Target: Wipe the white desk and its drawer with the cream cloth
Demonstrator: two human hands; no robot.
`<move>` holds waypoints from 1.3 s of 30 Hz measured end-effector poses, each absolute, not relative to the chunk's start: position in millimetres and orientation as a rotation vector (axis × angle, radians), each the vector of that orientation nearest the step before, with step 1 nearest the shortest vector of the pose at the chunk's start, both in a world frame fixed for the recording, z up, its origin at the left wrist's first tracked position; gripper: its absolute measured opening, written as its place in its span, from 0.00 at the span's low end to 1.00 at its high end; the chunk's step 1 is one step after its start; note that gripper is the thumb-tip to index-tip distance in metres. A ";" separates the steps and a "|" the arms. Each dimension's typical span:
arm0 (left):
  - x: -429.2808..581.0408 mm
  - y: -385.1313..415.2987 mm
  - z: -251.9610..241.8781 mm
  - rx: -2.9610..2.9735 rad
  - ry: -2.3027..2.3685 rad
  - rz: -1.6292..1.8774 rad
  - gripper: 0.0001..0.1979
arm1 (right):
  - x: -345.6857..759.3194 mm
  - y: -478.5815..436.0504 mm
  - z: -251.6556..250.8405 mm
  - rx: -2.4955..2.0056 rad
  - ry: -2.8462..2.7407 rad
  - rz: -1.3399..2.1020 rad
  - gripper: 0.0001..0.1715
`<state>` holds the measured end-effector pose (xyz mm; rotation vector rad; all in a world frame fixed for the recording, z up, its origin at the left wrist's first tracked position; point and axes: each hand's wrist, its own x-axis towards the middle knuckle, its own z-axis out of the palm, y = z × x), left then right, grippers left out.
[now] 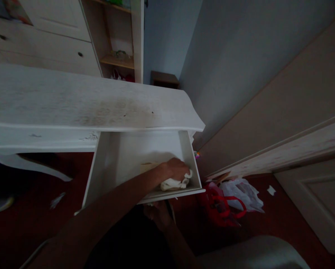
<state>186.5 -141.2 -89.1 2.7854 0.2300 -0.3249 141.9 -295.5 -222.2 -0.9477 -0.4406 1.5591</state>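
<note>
A white drawer point(128, 149) is pulled out from a white table point(161, 108). My left hand point(178, 169) reaches into its right front corner, closed on a bunched whitish cloth point(173, 184). Beside it, a flat tan piece point(149, 167) lies on the drawer bottom, partly behind my forearm. Below the drawer's front edge is my right hand point(158, 215), in deep shade. Its fingers are too dark to read, and a small pale bit shows near them.
On the red floor at the right are a red bag point(220, 209) and a white plastic bag point(244, 194). A pale rounded surface point(257, 254) stands at the bottom right. Behind the table is a white cabinet point(52, 48); a wall runs along the right.
</note>
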 end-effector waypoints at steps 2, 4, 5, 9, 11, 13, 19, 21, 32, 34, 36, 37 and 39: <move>186.4 -144.3 -86.7 2.803 0.073 -0.274 0.08 | 141.9 -295.6 -223.6 -0.968 -0.442 1.561 0.30; 187.1 -147.2 -84.1 2.815 -0.050 -0.221 0.08 | 141.8 -295.8 -225.3 -0.984 -0.444 1.563 0.30; 187.0 -148.0 -82.6 2.816 -0.080 -0.193 0.08 | 141.7 -295.9 -226.0 -0.987 -0.446 1.564 0.31; 180.4 -147.0 -74.8 2.813 -0.127 -0.063 0.09 | 141.4 -295.4 -226.9 -0.996 -0.475 1.548 0.32; 175.0 -146.1 -70.9 2.814 -0.104 -0.018 0.10 | 141.4 -295.1 -226.3 -0.990 -0.499 1.538 0.31; 171.6 -145.4 -68.3 2.799 -0.014 0.030 0.13 | 141.5 -295.1 -225.9 -0.972 -0.504 1.539 0.32; 182.6 -131.4 -72.3 2.690 0.525 0.309 0.21 | 141.5 -297.4 -228.3 -0.999 -0.454 1.549 0.31; 187.9 -121.4 -77.3 2.650 0.741 0.391 0.20 | 141.6 -298.2 -229.7 -1.018 -0.454 1.544 0.31; 197.7 -81.8 -98.5 2.576 1.370 0.474 0.19 | 142.0 -299.8 -232.6 -1.079 -0.477 1.528 0.29; 204.7 -78.0 -96.5 2.552 1.387 0.438 0.19 | 142.0 -299.4 -231.6 -1.079 -0.486 1.530 0.29; 211.5 -75.5 -94.5 2.554 1.369 0.397 0.20 | 142.0 -298.7 -229.4 -1.072 -0.478 1.530 0.30; 214.2 -75.4 -93.8 2.575 1.338 0.379 0.20 | 141.9 -298.2 -227.9 -1.072 -0.475 1.528 0.31; 217.5 -78.0 -93.3 2.654 1.250 0.353 0.19 | 141.6 -297.3 -224.6 -1.080 -0.481 1.522 0.31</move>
